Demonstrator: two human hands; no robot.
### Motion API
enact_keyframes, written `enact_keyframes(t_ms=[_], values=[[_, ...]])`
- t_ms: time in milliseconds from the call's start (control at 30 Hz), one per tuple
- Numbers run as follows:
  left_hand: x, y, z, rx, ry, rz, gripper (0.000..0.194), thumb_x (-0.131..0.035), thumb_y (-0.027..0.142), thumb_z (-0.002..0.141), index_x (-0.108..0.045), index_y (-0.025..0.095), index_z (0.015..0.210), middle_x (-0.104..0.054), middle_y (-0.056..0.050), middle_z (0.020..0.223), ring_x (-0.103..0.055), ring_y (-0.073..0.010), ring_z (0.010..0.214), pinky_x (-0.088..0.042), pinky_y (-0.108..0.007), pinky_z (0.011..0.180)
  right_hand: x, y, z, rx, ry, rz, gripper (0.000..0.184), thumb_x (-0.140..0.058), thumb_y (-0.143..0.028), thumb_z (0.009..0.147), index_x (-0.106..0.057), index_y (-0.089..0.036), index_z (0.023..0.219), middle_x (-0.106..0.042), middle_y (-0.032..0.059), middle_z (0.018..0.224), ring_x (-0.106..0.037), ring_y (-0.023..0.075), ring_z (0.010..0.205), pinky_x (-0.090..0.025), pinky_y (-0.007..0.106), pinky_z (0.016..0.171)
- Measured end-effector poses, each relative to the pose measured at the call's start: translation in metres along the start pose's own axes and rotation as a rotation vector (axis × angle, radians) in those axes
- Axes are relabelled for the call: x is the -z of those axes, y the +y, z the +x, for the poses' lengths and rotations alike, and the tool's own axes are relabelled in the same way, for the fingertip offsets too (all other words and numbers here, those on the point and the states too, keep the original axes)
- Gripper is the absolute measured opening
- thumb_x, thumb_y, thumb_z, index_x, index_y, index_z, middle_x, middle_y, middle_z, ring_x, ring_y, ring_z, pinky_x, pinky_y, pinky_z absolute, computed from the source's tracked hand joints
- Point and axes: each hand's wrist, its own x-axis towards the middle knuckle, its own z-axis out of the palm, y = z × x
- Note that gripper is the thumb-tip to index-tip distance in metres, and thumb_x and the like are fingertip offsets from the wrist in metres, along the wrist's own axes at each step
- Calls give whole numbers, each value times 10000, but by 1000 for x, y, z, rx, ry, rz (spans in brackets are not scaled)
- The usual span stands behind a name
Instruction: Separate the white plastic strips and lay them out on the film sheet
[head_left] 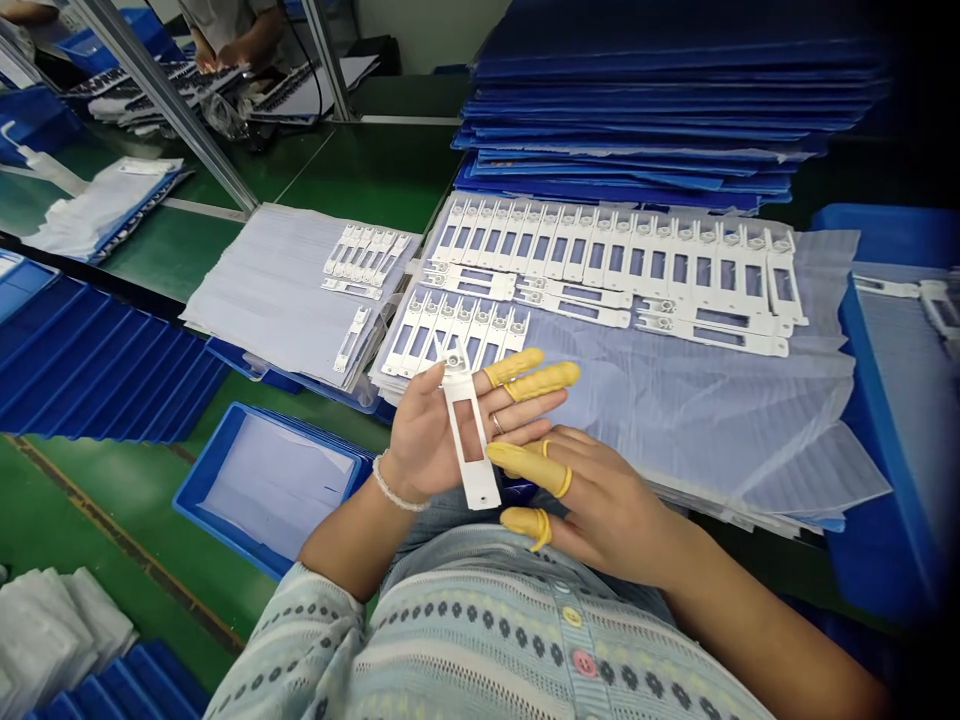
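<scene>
The white part [481, 488] is lying across the palm of the left hand [439, 430] and is looking light, stiff and a bit slippery; its plain bottom end and long sides are seeming safest to hold, since the thin prongs on top could be snapping. The palm is facing up, its thumb resting by the prongs and the other fingers stretching out, a little spread. The right hand [607, 505], wearing yellow finger covers [536, 468], is curving beside the bottom end, thumb and pointing finger apart, maybe touching it, but I cannot tell.
</scene>
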Motion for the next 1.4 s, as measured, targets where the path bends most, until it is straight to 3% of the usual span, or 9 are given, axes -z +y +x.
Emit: enact_keyframes(t_ms=[300, 433, 533, 633, 733, 900, 1133, 1267, 1400], values=[[0, -7, 7, -2, 12, -35, 704, -281, 607, 899, -437, 99, 1361, -492, -164, 1400, -377, -294, 1358, -230, -422, 1139, -2, -7, -1, -16, -51, -268, 209, -493, -251, 940, -599, -113, 1054, -523, 28, 659, -466, 186, 612, -383, 311, 576], [4, -14, 8, -95, 180, 136, 724, -357, 620, 881, -358, 142, 1425, -500, -147, 1397, -378, -311, 1356, -238, -457, 1136, -15, -3, -2, -20, -48, -306, 168, -500, -233, 923, -628, -125, 928, -536, 45, 674, -494, 189, 633, -405, 315, 592], [14, -19, 6, -354, 355, 490, 660, -445, 535, 901, -268, 255, 1471, -411, -93, 1475, -394, -287, 1348, -265, -450, 1130, -19, 13, -5, -186, -54, -301, 213, -525, -255, 902, -605, -132, 1056, -608, 76, 803, -568, 209, 727, -451, 322, 644], [31, -19, 3, -543, 440, 1136, 607, -525, 381, 904, -293, 316, 1462, -328, -46, 1525, -300, -237, 1402, -172, -410, 1169, -18, 34, -5, -506, -88, -327, 301, -589, -266, 853, -585, -142, 1128, -627, 87, 912, -606, 236, 833, -478, 334, 696], [48, -15, 4, -466, 429, 1628, 470, -555, 354, 882, -499, 285, 1343, -435, -74, 1457, -214, -266, 1435, -12, -479, 1174, -16, 49, -2, -710, -220, -337, 317, -633, -244, 817, -606, -138, 1114, -620, 93, 974, -613, 251, 893, -479, 340, 741], [62, -16, 8, -270, 432, 1969, 400, -528, 361, 888, -554, 292, 1281, -464, -102, 1435, -169, -321, 1442, 75, -597, 1117, -15, 51, 5, -791, -337, -310, 321, -620, -253, 834, -611, -149, 1137, -597, 89, 1009, -617, 231, 875, -466, 316, 725], [67, -14, 11, -252, 441, 2127, 362, -467, 325, 917, -571, 294, 1262, -463, -106, 1436, -266, -346, 1407, -25, -663, 1093, -16, 54, 11, -704, -359, -347, 246, -609, -231, 834, -635, -129, 1056, -591, 107, 1004, -616, 237, 860, -473, 319, 717], [71, -18, 4, -513, 406, 2093, 479, -561, 282, 867, -497, 361, 1335, -500, -77, 1408, -329, -348, 1377, -66, -662, 1103, -1, 52, 4, -613, -307, -320, 349, -648, -326, 833, -623, -132, 1122, -602, 111, 1024, -613, 237, 886, -485, 322, 735], [79, -38, -11, -778, 138, 1934, 709, -596, 129, 806, -388, 528, 1354, -644, 39, 1219, -559, -249, 1194, -333, -499, 1105, 41, 53, -30, -616, -133, -328, 436, -604, -407, 885, -585, -161, 1244, -636, 89, 1030, -621, 211, 917, -480, 307, 783]])
